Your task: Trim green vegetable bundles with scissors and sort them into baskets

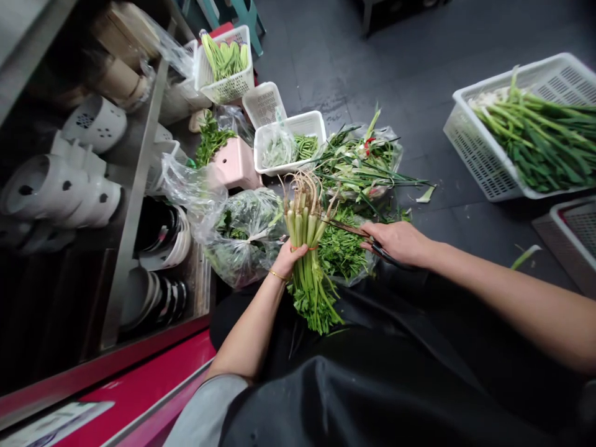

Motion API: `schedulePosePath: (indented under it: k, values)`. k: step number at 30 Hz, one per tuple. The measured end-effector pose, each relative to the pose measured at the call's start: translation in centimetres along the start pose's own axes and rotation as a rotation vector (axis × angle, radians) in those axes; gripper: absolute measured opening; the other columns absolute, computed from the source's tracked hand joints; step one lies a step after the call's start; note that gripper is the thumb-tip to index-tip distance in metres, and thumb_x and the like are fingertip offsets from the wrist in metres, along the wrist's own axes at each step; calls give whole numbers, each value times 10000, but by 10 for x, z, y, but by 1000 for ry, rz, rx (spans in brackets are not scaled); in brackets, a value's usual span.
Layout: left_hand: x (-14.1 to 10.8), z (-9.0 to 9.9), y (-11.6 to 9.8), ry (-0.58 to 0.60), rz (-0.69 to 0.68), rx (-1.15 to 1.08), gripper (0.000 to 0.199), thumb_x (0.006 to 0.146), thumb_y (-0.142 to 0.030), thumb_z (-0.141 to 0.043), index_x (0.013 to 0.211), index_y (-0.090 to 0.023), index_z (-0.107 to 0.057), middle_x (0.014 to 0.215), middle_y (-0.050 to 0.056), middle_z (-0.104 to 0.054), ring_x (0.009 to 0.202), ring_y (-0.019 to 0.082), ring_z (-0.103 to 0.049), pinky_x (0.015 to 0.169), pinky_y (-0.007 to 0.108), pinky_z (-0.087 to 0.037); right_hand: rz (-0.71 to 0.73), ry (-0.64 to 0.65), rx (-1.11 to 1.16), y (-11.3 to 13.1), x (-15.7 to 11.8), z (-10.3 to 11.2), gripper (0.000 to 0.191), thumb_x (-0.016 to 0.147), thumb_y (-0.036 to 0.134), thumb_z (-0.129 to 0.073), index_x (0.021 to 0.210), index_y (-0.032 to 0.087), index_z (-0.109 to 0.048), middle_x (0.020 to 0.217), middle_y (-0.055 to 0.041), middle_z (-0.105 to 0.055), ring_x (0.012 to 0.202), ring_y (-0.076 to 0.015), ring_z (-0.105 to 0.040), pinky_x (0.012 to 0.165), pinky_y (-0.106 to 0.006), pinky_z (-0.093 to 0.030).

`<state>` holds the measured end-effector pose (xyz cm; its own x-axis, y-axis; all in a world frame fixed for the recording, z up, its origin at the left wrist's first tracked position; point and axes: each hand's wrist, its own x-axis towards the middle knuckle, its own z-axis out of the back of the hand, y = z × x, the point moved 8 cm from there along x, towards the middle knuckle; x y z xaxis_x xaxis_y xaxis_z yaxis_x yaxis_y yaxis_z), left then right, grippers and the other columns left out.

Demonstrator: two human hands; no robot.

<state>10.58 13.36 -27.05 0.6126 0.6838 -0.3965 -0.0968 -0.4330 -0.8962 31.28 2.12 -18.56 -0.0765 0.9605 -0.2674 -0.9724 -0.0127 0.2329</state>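
Observation:
My left hand [289,257] is closed round a bunch of leafy green celery [307,248], held roots up with its leaves hanging over my lap. A red band circles the stalks near my thumb. In my right hand [393,241] is a pair of scissors [356,231] with black handles, the blades reaching to the stalks just below the roots. Whether the blades are parted cannot be made out. Behind the bunch lies a plastic bag of cut green leaves [344,245]. To its left sits a clear bag of greens [246,239].
A heap of green trimmings [358,155] lies on plastic beyond my hands. Right stands a white basket [484,158] of long green stalks. Further back are a small white basket [289,167], a pink stool [237,162] and another vegetable basket [228,90]. Steel shelving [135,205] with bowls lines the left.

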Motion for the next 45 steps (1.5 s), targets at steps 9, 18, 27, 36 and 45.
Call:
schedulePosePath:
  k: [9, 18, 27, 36, 45]
  values:
    - [-8, -9, 5, 21, 142, -30, 558, 497, -441, -852, 876, -94, -637, 686, 38, -654, 552, 152, -585, 593, 297, -492, 167, -72, -5, 9, 1, 0, 385, 973, 465, -352, 1163, 156, -479, 1002, -110, -655, 788, -204, -613, 648, -286, -341]
    - [-10, -20, 33, 311, 237, -290, 743, 465, -691, -718, 916, -105, -646, 714, 123, -668, 652, 286, -664, 484, 322, -479, 177, -94, -80, 30, 2, -7, 432, 979, 489, -308, 1166, 147, -494, 947, -116, -654, 737, -216, -601, 638, -304, -313]
    - [-12, -23, 33, 321, 264, -301, 646, 513, -623, -732, 883, -102, -640, 693, 106, -665, 574, 244, -645, 456, 303, -477, 164, 59, 58, 35, -12, 11, 424, 971, 516, -301, 1106, 165, -496, 901, -112, -650, 700, -199, -603, 589, -278, -303]
    - [-15, -24, 28, 322, 279, -243, 720, 507, -650, -729, 949, -91, -628, 635, 87, -653, 531, 235, -630, 471, 313, -487, 89, -34, 59, 38, -18, -5, 413, 982, 487, -298, 1082, 166, -537, 788, -75, -662, 672, -192, -604, 541, -262, -256]
    - [-13, -24, 29, 253, 302, -194, 604, 491, -555, -769, 858, -103, -612, 619, 62, -644, 495, 193, -607, 495, 302, -497, 132, -136, -35, 29, -5, 1, 498, 959, 518, -347, 1223, 124, -498, 963, -142, -621, 742, -222, -583, 652, -311, -360]
